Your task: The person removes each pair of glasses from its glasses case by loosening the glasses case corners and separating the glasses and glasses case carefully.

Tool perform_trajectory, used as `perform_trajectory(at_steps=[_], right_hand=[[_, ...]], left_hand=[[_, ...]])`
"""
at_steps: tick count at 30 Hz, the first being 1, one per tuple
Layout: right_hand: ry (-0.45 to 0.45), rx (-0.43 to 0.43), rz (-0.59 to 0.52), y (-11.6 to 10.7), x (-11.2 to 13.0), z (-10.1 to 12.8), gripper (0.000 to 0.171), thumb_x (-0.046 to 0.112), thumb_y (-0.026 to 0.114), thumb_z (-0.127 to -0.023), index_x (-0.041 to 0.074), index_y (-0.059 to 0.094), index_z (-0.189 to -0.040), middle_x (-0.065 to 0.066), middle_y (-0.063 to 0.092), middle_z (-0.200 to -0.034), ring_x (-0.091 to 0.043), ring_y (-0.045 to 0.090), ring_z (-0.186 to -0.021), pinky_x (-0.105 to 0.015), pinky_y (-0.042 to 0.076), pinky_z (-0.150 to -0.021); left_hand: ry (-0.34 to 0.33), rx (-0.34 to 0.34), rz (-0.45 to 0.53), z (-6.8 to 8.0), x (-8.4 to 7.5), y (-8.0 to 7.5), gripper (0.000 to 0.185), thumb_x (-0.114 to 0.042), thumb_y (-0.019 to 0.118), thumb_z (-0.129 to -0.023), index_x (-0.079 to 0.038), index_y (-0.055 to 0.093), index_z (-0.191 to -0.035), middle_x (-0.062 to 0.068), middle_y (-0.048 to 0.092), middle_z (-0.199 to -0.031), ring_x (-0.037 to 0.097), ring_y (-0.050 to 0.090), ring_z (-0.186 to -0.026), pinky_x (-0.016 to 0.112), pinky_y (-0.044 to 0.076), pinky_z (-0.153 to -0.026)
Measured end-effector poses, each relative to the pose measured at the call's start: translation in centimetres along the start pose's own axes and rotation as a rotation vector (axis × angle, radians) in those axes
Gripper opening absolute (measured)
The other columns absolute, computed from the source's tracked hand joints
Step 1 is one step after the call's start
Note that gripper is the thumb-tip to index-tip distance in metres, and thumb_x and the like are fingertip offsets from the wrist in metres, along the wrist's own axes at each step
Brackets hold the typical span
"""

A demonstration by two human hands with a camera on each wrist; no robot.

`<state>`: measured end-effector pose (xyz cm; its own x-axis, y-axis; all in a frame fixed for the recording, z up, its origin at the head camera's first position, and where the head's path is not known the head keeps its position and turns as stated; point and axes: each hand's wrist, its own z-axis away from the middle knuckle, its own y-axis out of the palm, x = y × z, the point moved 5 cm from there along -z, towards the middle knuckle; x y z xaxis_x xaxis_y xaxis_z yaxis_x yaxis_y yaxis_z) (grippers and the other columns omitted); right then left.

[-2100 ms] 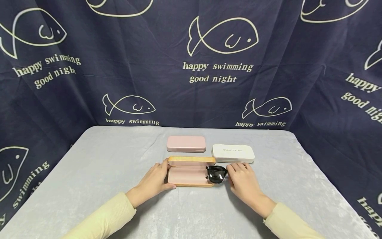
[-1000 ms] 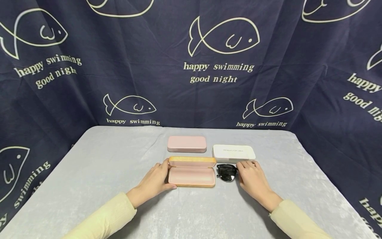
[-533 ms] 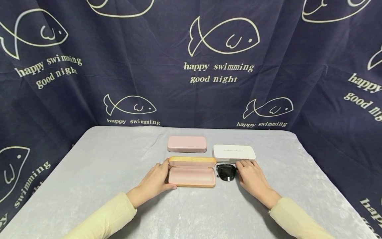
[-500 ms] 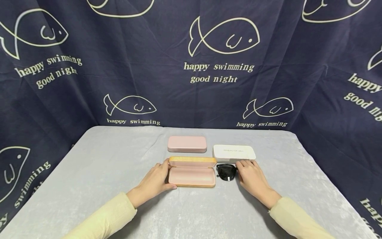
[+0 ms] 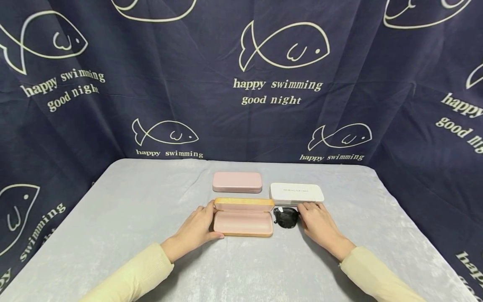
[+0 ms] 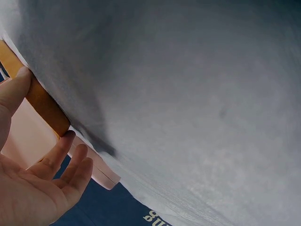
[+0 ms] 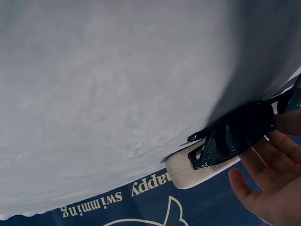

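An orange glasses case (image 5: 243,223) with a pink lining lies with its lid raised on the table. My left hand (image 5: 192,227) grips its left end, the thumb at the front edge and fingers toward the back; the left wrist view shows the thumb and a finger on the orange rim (image 6: 47,109). Just right of the case, black sunglasses (image 5: 286,217) are pinched by my right hand (image 5: 320,224). In the right wrist view, the thumb and fingers hold the dark frame (image 7: 240,132); some of it is hidden by the hand.
Behind the orange case lies a closed pink case (image 5: 237,181). A closed white case (image 5: 296,193) with printed lettering sits right behind the sunglasses, close to my right hand. A pale grey cloth (image 5: 241,272) covers the table; a dark blue fish-print curtain (image 5: 279,121) surrounds it.
My right hand has carried the sunglasses right, from over the case's right end to beside it. Over the last half second they have only turned slightly. The left hand keeps its place.
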<state>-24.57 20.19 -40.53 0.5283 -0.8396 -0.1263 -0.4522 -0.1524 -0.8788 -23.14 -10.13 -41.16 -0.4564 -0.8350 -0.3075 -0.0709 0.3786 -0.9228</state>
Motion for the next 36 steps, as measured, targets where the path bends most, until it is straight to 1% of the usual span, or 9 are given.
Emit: perform_trajectory(at_steps=[4, 12, 19, 21, 26, 32, 36], right_hand=[[0.0, 0.015, -0.003, 0.0, 0.0, -0.1, 0.016, 0.0, 0.064, -0.069, 0.006, 0.051, -0.077, -0.009, 0.058, -0.078, -0.03, 0.057, -0.078, -0.042, 0.041, -0.075], [0.019, 0.014, -0.016, -0.3, -0.1, -0.1, 0.014, 0.004, 0.065, -0.072, 0.007, 0.054, -0.08, -0.009, 0.06, -0.083, -0.029, 0.058, -0.082, -0.044, 0.041, -0.079], [0.021, 0.004, -0.009, -1.1, 0.3, -0.4, 0.012, 0.008, 0.065, -0.076, 0.009, 0.054, -0.08, -0.005, 0.059, -0.08, -0.024, 0.056, -0.076, -0.041, 0.041, -0.073], [0.021, 0.006, -0.008, -1.4, 0.5, -0.6, 0.01, 0.009, 0.064, -0.077, 0.009, 0.054, -0.081, -0.005, 0.059, -0.08, -0.023, 0.056, -0.075, -0.041, 0.042, -0.073], [0.021, 0.013, -0.025, -1.7, 0.9, -1.1, 0.009, 0.012, 0.063, -0.079, 0.009, 0.057, -0.085, -0.004, 0.059, -0.082, -0.022, 0.056, -0.077, -0.041, 0.041, -0.075], [0.01, -0.027, -0.065, -2.1, 1.5, -1.9, 0.011, 0.019, 0.06, -0.083, 0.01, 0.058, -0.089, -0.003, 0.061, -0.085, -0.022, 0.058, -0.081, -0.04, 0.041, -0.076], [-0.001, -0.031, -0.086, -2.4, 2.0, -2.6, 0.015, 0.021, 0.059, -0.085, 0.009, 0.059, -0.093, -0.004, 0.062, -0.089, -0.022, 0.059, -0.086, -0.04, 0.042, -0.077]], left_hand=[[0.01, -0.003, 0.001, 0.1, 0.0, -0.1, 0.093, -0.041, 0.079, -0.064, 0.006, 0.034, -0.131, 0.01, 0.062, -0.111, 0.025, 0.055, -0.092, 0.039, 0.046, -0.084], [0.017, -0.004, -0.002, 0.1, 0.0, -0.1, 0.093, -0.041, 0.079, -0.065, 0.007, 0.034, -0.131, 0.011, 0.061, -0.112, 0.025, 0.055, -0.092, 0.039, 0.046, -0.084], [0.008, -0.005, 0.0, 0.1, 0.0, -0.1, 0.094, -0.041, 0.079, -0.064, 0.007, 0.033, -0.131, 0.013, 0.061, -0.113, 0.026, 0.056, -0.093, 0.04, 0.046, -0.085], [0.007, -0.004, -0.003, 0.1, 0.0, -0.1, 0.094, -0.041, 0.079, -0.065, 0.007, 0.033, -0.131, 0.013, 0.061, -0.113, 0.026, 0.056, -0.093, 0.04, 0.046, -0.085], [0.005, 0.001, 0.0, 0.1, 0.0, 0.0, 0.093, -0.041, 0.079, -0.065, 0.006, 0.034, -0.131, 0.011, 0.061, -0.112, 0.025, 0.056, -0.092, 0.04, 0.046, -0.084], [0.011, 0.0, 0.013, 0.1, -0.1, -0.1, 0.092, -0.041, 0.079, -0.065, 0.006, 0.034, -0.13, 0.009, 0.062, -0.11, 0.024, 0.055, -0.09, 0.039, 0.046, -0.083], [0.011, -0.001, 0.018, 0.1, 0.0, -0.1, 0.091, -0.041, 0.079, -0.065, 0.005, 0.034, -0.13, 0.009, 0.062, -0.11, 0.024, 0.055, -0.09, 0.039, 0.046, -0.082]])
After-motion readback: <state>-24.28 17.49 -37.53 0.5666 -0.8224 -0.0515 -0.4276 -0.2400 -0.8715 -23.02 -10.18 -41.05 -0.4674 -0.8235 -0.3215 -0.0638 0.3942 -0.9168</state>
